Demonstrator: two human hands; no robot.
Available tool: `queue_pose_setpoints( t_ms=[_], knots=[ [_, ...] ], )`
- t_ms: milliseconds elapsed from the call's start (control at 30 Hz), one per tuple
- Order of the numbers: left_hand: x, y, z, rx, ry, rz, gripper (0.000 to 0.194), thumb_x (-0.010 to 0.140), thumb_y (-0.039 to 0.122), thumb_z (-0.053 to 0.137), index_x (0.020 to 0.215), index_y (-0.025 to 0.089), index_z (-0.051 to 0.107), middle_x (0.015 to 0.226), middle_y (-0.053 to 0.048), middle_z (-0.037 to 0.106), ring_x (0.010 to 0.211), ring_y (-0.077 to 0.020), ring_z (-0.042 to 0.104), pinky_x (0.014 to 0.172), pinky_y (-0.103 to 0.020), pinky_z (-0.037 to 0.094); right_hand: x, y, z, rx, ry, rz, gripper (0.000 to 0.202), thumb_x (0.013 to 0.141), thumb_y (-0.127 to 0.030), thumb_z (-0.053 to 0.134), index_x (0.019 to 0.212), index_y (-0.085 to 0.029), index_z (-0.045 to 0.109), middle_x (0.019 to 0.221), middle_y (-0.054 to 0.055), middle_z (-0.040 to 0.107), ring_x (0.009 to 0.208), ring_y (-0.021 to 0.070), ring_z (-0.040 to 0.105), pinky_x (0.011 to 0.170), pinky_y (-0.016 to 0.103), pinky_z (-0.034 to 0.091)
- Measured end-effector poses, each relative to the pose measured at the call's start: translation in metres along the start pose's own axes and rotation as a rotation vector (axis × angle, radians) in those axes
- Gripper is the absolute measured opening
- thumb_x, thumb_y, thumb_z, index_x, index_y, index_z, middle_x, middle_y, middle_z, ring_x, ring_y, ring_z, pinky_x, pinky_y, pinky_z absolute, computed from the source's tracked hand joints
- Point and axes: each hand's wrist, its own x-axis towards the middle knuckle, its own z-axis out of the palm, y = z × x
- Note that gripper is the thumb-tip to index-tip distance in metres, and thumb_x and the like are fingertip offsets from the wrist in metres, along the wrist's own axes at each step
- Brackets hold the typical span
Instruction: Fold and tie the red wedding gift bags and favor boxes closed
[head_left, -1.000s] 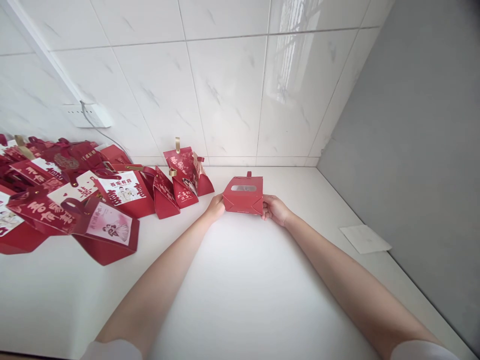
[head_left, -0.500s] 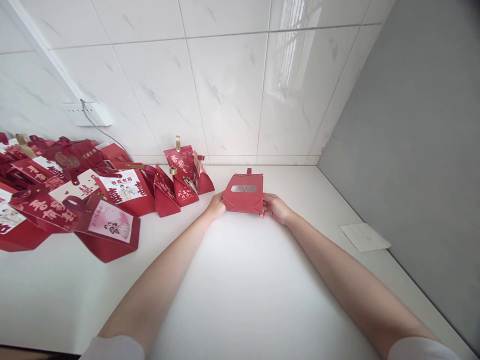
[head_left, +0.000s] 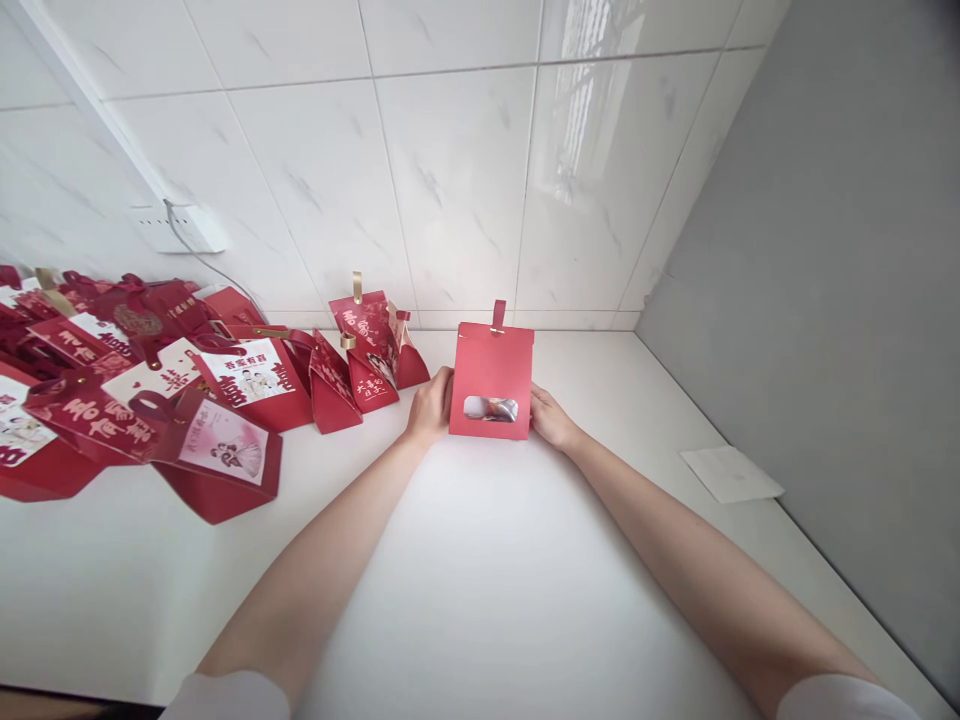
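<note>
A red gift box (head_left: 493, 365) stands upright between my hands near the back of the white table (head_left: 480, 580). It has a ribbon loop at its top and a clear oblong window low on the side facing me, with something shiny inside. My left hand (head_left: 431, 405) grips its left side, and my right hand (head_left: 551, 418) grips the right side. Some fingertips are hidden behind the box. Closest to my left hand are three smaller red boxes, among them one with a gold loop (head_left: 371, 380).
Many red gift boxes with printed labels (head_left: 236, 445) crowd the left of the table. A white paper (head_left: 731, 473) lies at the right, beside a grey panel (head_left: 840, 300). Behind is a tiled wall with a power socket (head_left: 178, 229) and cable.
My hands have tipped the box from lying back, base toward me, to upright. Its window side now faces me and the ribbon loop stands higher. The other boxes have not moved.
</note>
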Motion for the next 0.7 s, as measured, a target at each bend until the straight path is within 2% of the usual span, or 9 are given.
queue_pose_setpoints(
  t_ms=[67,233,467,567,700],
  knots=[
    [-0.001,0.001,0.001,0.088,0.021,0.074,0.018,0.086,0.030,0.051,0.100,0.020,0.059,0.087,-0.004,0.068,0.073,-0.0214,0.063,0.064,-0.030,0.043,0.001,0.003,0.000,-0.008,0.020,-0.023,0.038,0.089,-0.049,0.049,0.118,-0.025,0.055,0.083,0.000,0.066,0.061,0.0145,0.056,0.051,0.026,0.048],
    [0.003,-0.010,0.004,0.103,0.034,0.073,0.019,0.090,0.030,0.048,0.101,0.019,0.059,0.075,-0.003,0.066,0.065,-0.0198,0.062,0.059,-0.027,0.042,-0.001,0.001,-0.001,-0.048,-0.015,-0.001,0.042,0.090,-0.050,0.047,0.126,-0.028,0.052,0.093,0.001,0.067,0.069,0.0162,0.060,0.055,0.027,0.049],
    [0.007,-0.021,0.003,0.115,0.074,0.067,0.022,0.088,0.029,0.049,0.100,0.018,0.063,0.071,-0.003,0.066,0.061,-0.0188,0.060,0.058,-0.027,0.040,-0.002,-0.006,0.000,-0.101,-0.090,0.040,0.045,0.091,-0.055,0.046,0.113,-0.019,0.062,0.089,0.006,0.068,0.062,0.0151,0.060,0.055,0.029,0.054],
    [0.007,-0.022,0.003,0.124,0.080,0.085,0.020,0.087,0.029,0.049,0.094,0.017,0.064,0.066,-0.003,0.064,0.059,-0.0182,0.058,0.056,-0.026,0.038,-0.002,-0.006,-0.003,-0.072,-0.119,0.020,0.040,0.090,-0.052,0.051,0.115,-0.022,0.060,0.103,0.007,0.067,0.075,0.0181,0.064,0.055,0.029,0.057],
    [0.006,-0.021,0.003,0.140,0.084,0.121,0.018,0.087,0.028,0.048,0.088,0.017,0.063,0.066,-0.003,0.063,0.059,-0.0179,0.057,0.056,-0.026,0.038,-0.002,-0.007,-0.007,0.034,-0.128,-0.022,0.039,0.084,-0.041,0.061,0.120,-0.028,0.054,0.127,0.006,0.057,0.096,0.0224,0.064,0.054,0.028,0.059]
  ],
)
